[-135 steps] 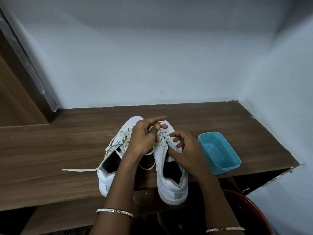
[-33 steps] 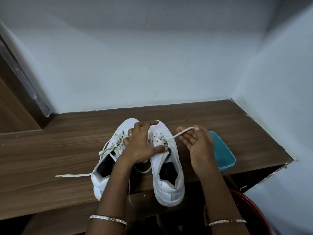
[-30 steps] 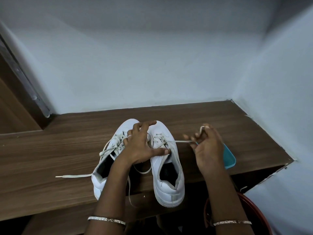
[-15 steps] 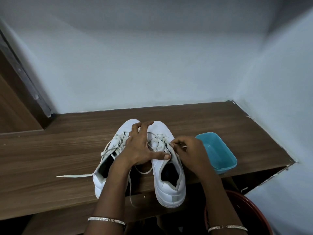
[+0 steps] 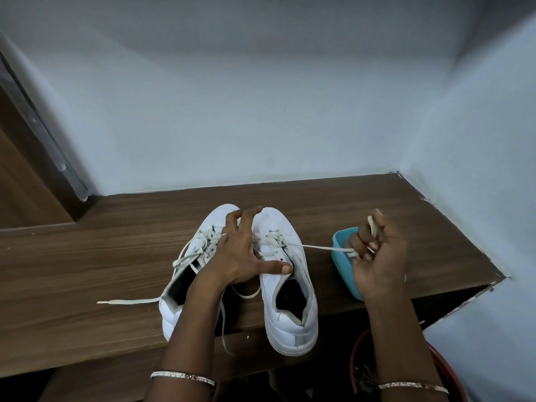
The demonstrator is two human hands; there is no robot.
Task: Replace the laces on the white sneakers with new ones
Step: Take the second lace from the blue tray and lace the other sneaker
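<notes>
Two white sneakers stand side by side on the wooden shelf point(image 5: 87, 256), toes pointing away from me. The left sneaker point(image 5: 185, 274) is laced, with a loose lace end point(image 5: 127, 301) trailing left. My left hand point(image 5: 240, 250) lies flat across the two shoes, its thumb pressing the tongue side of the right sneaker point(image 5: 290, 291). My right hand point(image 5: 377, 256) is to the right of that shoe, fingers closed on its off-white lace point(image 5: 319, 247), which runs taut from an eyelet to my fingers.
A teal plastic tub point(image 5: 345, 259) sits on the shelf right behind my right hand. A dark red basin point(image 5: 443, 369) is below the shelf edge at the bottom right. Pale walls close the back and right; a wooden door frame point(image 5: 34, 158) stands at the left.
Half a second ago my right hand was at the right sneaker's eyelets; it has since drawn the lace out to the right. My left hand has stayed on the shoes.
</notes>
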